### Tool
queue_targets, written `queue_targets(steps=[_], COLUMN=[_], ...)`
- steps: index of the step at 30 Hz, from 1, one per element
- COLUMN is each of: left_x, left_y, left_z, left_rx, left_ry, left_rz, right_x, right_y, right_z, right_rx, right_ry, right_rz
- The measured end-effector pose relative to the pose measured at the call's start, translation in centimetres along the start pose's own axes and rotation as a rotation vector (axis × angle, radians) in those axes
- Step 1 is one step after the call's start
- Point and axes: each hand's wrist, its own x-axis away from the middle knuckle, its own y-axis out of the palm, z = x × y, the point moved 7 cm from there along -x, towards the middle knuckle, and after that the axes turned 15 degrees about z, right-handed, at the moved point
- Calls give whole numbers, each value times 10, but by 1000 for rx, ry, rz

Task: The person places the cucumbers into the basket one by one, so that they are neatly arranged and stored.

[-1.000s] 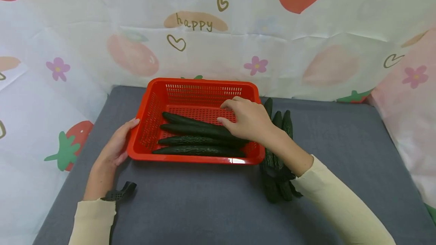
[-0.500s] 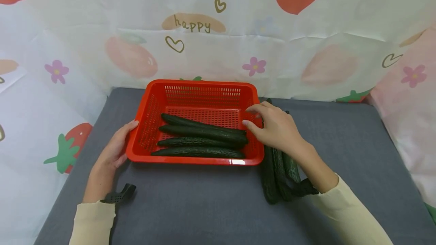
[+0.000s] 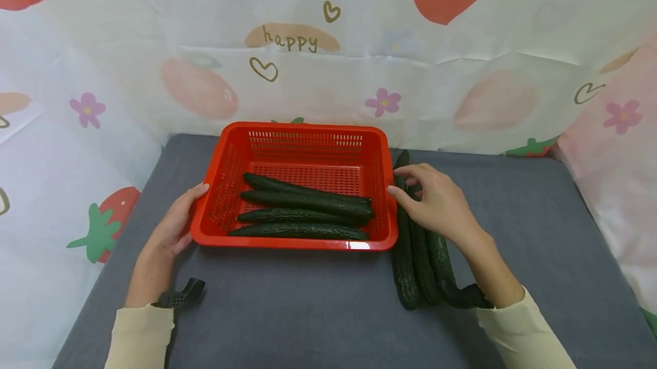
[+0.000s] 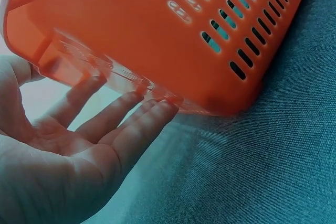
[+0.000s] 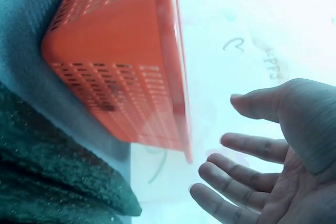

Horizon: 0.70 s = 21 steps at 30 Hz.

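A red plastic basket [image 3: 287,242] with slotted walls stands on the table, and several dark green cucumbers [image 3: 308,230] lie lengthwise in its front half. At its left end my left hand [image 3: 171,223] holds the rim, thumb on top. The left wrist view shows the fingers [image 4: 149,124] against the outer wall below the rim. Just off the basket's right side, my right hand [image 3: 438,203] is over three cucumbers [image 3: 405,266] lying side by side on the table. Its fingers are loosely bent around nothing, apart from the basket in the right wrist view.
A grey cloth [image 3: 287,312] covers the table. Behind it and along both sides hangs a white sheet [image 3: 308,84] printed with strawberries and flowers. Black straps cross both wrists, the right strap [image 3: 464,296] overlapping the rightmost loose cucumber's lower end.
My right hand has moved rightward from above the basket's inside, past its right rim, to over the loose cucumbers. My left hand has stayed at the basket's left end.
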Motion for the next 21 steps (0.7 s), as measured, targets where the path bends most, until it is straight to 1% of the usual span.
queue_targets(steps=[8, 13, 16, 21], left_x=[1, 1, 0, -1], left_y=[-1, 0, 1, 1], left_z=[-2, -2, -2, -2], left_rx=[-6, -5, -20, -30], left_ry=[-13, -5, -5, 6], left_rz=[10, -1, 6, 12], right_x=[10, 19, 23, 28], right_y=[-6, -16, -21, -20], right_z=[22, 36, 46, 56], right_rx=[-21, -67, -79, -75], right_ry=[44, 80, 106, 126], right_rz=[11, 10, 12, 7])
